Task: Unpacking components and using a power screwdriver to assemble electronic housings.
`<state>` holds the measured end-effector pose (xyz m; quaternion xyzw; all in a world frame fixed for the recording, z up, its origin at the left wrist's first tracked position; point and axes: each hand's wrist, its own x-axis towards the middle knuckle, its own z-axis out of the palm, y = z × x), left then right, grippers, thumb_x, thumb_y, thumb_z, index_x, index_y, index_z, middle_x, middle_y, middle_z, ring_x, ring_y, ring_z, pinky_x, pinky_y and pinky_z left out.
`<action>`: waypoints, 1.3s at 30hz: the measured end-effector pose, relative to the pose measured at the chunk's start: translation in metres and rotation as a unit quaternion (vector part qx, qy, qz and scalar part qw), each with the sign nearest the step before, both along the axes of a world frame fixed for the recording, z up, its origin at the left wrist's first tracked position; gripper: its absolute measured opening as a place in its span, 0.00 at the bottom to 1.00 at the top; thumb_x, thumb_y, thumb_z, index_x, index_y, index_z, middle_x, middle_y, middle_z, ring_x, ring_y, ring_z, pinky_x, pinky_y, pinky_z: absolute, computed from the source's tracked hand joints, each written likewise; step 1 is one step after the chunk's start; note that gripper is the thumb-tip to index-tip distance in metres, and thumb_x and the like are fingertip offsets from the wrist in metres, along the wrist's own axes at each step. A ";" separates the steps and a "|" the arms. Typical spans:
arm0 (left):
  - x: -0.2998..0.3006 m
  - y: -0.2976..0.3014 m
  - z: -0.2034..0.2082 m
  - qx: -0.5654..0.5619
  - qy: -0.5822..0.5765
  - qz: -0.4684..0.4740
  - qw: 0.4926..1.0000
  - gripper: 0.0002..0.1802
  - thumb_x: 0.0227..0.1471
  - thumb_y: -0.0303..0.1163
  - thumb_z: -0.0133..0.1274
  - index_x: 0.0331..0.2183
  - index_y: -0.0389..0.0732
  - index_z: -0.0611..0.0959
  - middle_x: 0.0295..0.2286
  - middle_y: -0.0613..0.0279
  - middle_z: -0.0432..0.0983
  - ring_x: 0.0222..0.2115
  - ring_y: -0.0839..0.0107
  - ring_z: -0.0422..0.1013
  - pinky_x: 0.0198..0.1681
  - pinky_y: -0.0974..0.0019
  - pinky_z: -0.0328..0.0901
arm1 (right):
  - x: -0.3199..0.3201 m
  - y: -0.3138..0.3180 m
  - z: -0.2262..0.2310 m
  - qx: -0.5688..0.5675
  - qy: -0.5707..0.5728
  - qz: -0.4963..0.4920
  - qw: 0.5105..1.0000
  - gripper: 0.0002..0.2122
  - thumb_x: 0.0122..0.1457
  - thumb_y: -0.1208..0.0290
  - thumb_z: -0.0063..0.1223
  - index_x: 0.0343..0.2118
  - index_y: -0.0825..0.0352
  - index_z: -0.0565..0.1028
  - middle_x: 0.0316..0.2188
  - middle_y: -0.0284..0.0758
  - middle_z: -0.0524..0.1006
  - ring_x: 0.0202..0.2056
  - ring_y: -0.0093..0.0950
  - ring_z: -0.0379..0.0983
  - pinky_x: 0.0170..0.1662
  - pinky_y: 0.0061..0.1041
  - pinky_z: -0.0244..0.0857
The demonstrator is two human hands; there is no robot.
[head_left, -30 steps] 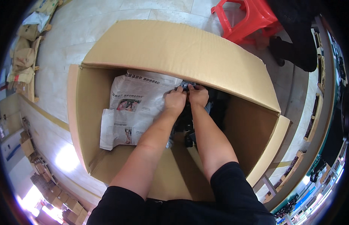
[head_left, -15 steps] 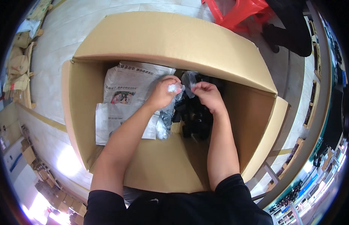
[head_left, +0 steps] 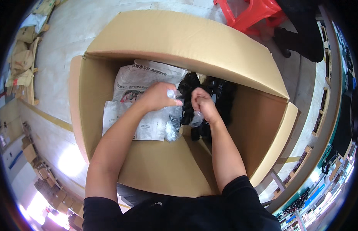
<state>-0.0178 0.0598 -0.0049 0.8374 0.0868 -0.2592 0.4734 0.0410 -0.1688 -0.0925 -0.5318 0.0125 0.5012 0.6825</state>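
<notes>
Both my hands are inside a large open cardboard box (head_left: 163, 165). My left hand (head_left: 157, 97) is closed on a crumpled clear plastic bag (head_left: 171, 93), above the edge of a printed newspaper sheet (head_left: 127, 75). My right hand (head_left: 205, 104) is closed around the top of another clear plastic bag (head_left: 197, 119), which hangs below the fist; its contents are hard to make out. Several dark black objects (head_left: 192, 80) lie in the right part of the box, their exact kind unclear. More plastic-wrapped pieces (head_left: 172, 131) sit beside the newspaper, under my left hand.
The box's far flap (head_left: 186, 36) leans outward. Beyond it stand a red plastic stool (head_left: 254, 15) and a person's dark-clothed leg (head_left: 300, 43). Sacks (head_left: 21, 61) are stacked at the far left; a metal frame (head_left: 315, 142) runs along the right.
My right hand has moved toward me, bringing a plastic bag lower. My left hand has shifted slightly down and left. The head view has shifted slightly.
</notes>
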 end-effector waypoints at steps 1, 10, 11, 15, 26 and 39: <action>-0.002 -0.006 -0.003 0.039 0.094 -0.035 0.994 0.07 0.50 0.31 0.58 0.32 0.38 0.82 0.32 0.54 0.80 0.32 0.62 0.76 0.39 0.57 0.70 | -0.010 0.010 -0.007 -0.145 -0.091 0.054 0.984 0.04 0.52 0.78 0.42 0.25 0.65 0.71 0.22 0.34 0.73 0.27 0.31 0.74 0.30 0.30 0.64; -0.072 -0.090 -0.111 0.346 -0.029 -0.198 0.917 0.09 0.49 0.30 0.52 0.32 0.41 0.85 0.40 0.53 0.77 0.35 0.59 0.79 0.33 0.53 0.74 | -0.017 0.061 -0.028 -0.471 -0.430 0.358 0.682 0.08 0.56 0.67 0.55 0.36 0.58 0.83 0.44 0.40 0.78 0.43 0.41 0.79 0.45 0.37 0.74; -0.070 -0.093 -0.112 0.344 -0.027 -0.199 0.917 0.09 0.49 0.30 0.52 0.32 0.41 0.85 0.40 0.53 0.77 0.35 0.59 0.79 0.33 0.53 0.74 | -0.018 0.062 -0.027 -0.455 -0.436 0.369 0.683 0.08 0.56 0.67 0.54 0.35 0.58 0.83 0.44 0.40 0.78 0.43 0.41 0.79 0.45 0.37 0.74; -0.059 -0.098 -0.115 0.344 0.011 -0.185 0.920 0.12 0.50 0.32 0.52 0.35 0.41 0.87 0.40 0.55 0.75 0.35 0.59 0.77 0.32 0.54 0.74 | -0.011 0.058 -0.039 -0.443 -0.479 0.404 0.642 0.07 0.55 0.67 0.55 0.35 0.57 0.83 0.44 0.38 0.78 0.43 0.40 0.79 0.45 0.36 0.74; -0.059 -0.118 -0.117 0.347 0.062 -0.232 0.907 0.12 0.53 0.34 0.52 0.34 0.40 0.88 0.43 0.57 0.74 0.39 0.60 0.76 0.33 0.58 0.74 | -0.001 0.031 -0.036 -0.342 -0.560 0.371 0.657 0.08 0.54 0.70 0.53 0.36 0.62 0.79 0.41 0.37 0.79 0.41 0.36 0.79 0.42 0.35 0.74; -0.080 -0.090 -0.119 0.313 -0.087 -0.222 0.920 0.09 0.54 0.35 0.52 0.31 0.45 0.85 0.35 0.60 0.75 0.34 0.58 0.77 0.29 0.53 0.72 | 0.008 0.021 -0.030 -0.306 -0.548 0.329 0.706 0.06 0.55 0.68 0.52 0.30 0.62 0.80 0.39 0.38 0.78 0.40 0.40 0.78 0.43 0.36 0.72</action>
